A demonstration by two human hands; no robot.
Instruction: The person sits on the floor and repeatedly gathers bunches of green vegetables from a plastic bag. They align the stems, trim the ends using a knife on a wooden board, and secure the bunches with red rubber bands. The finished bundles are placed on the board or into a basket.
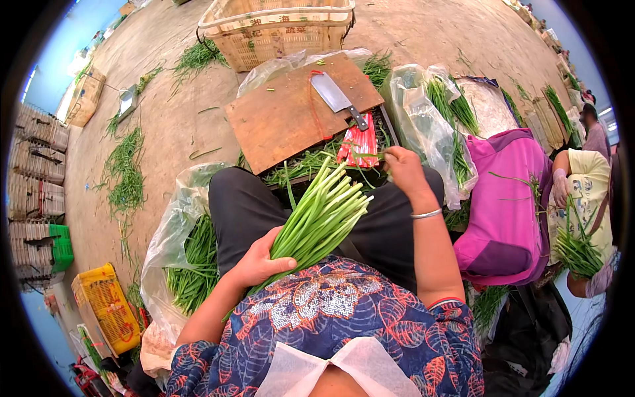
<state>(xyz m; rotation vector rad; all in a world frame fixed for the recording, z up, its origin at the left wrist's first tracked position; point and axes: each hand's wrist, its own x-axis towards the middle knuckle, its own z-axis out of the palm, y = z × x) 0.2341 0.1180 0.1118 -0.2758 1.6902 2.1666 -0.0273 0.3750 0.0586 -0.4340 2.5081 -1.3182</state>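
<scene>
My left hand (263,260) is closed around a thick bunch of green leafy stalks (317,218), likely garlic chives, held slantwise over my lap with the pale ends up and to the right. To the right of those ends, my right hand (403,166) pinches a few thin green leaves (367,155) between thumb and fingers. In front of my knees lies a brown board (292,114), with a cleaver (335,97) resting on its right part. Red and white strips (359,141) lie below the cleaver's handle, beside loose green trimmings (307,166).
Plastic bags with greens stand at left (191,268) and right (416,114). A large plastic crate (278,44) is beyond the board. A pink-purple cloth-covered object (511,208) lies at right, near a gloved co-worker (588,173) holding greens. A yellow crate (111,307) stands lower left; trimmings (126,173) litter the floor.
</scene>
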